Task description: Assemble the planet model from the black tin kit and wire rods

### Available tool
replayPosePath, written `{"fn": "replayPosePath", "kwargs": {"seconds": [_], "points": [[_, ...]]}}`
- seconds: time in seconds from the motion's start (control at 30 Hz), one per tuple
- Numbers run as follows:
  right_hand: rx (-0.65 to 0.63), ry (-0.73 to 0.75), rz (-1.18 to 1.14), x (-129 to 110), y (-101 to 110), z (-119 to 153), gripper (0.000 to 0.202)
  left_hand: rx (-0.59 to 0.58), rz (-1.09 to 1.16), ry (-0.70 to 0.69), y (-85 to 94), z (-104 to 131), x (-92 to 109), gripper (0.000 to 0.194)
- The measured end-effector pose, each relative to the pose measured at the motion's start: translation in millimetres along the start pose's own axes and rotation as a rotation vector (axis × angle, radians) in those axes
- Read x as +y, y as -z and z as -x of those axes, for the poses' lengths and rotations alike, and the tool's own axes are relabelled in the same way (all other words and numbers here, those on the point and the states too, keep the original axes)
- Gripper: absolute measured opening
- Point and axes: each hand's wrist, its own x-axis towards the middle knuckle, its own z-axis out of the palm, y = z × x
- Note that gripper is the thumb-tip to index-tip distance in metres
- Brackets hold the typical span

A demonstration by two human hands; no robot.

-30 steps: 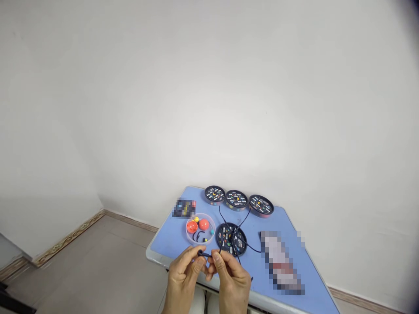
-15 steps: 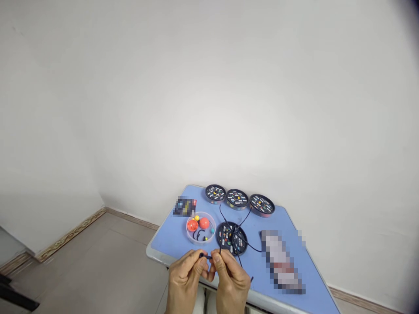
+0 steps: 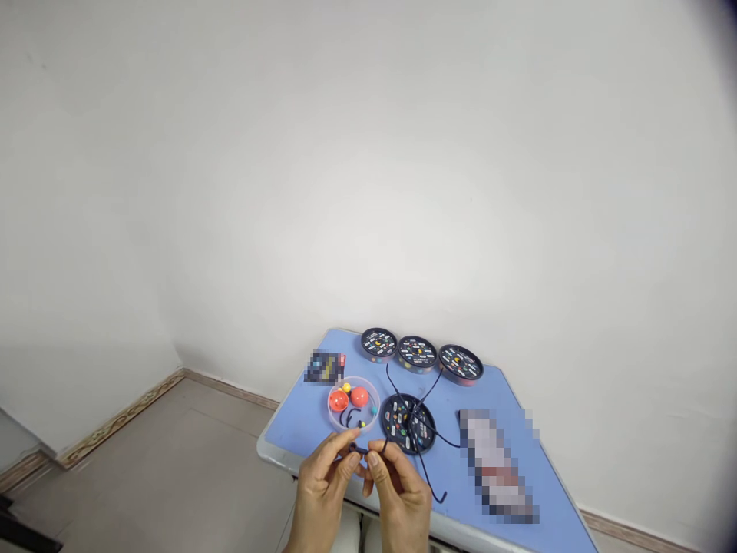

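At the table's front edge, my left hand (image 3: pixel 325 480) pinches the ringed end of a small black plastic piece (image 3: pixel 361 451). The piece's other end sits between the thumb and fingers of my right hand (image 3: pixel 394 484). A thin black rod shows above my right fingers; whether it joins the piece is hidden. Just beyond stands a round black base (image 3: pixel 396 418) printed with small coloured planets, with several thin bent black rods (image 3: pixel 424 467) spreading from its centre. Left of it, a clear round tub (image 3: pixel 330 418) holds orange half-shells or balls (image 3: pixel 360 397), small yellow and teal balls, and curved black pieces.
Three round black discs with planet prints (image 3: pixel 418 352) line the back of the blue table (image 3: pixel 461 491). A blurred dark card (image 3: pixel 324 368) lies at the left, a blurred long packet (image 3: pixel 498 468) at the right. A white wall (image 3: pixel 368 192) rises behind the table.
Both hands remain at the black piece, with the fingers slightly shifted. My right hand has moved a little left, uncovering more of the bent rod near the table's front. The view has tilted slightly.
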Motion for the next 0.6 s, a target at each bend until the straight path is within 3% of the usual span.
{"fn": "replayPosePath", "kwargs": {"seconds": [0.37, 0.53, 0.6], "points": [[-0.001, -0.021, 0.007, 5.4, -1.5, -4.0, 0.026, 0.027, 0.05, -0.006, 0.3, -1.8, 0.5, 0.015], [-0.127, -0.031, 0.035, 11.5, 3.4, -9.8, 0.029, 0.018, 0.038, 0.023, 4.1, -0.1, -7.5, 0.018], [-0.109, -0.036, 0.033, 10.7, 3.7, -10.0, 0.029, 0.012, 0.037, 0.026, 4.2, 0.2, -7.8, 0.019]]}}
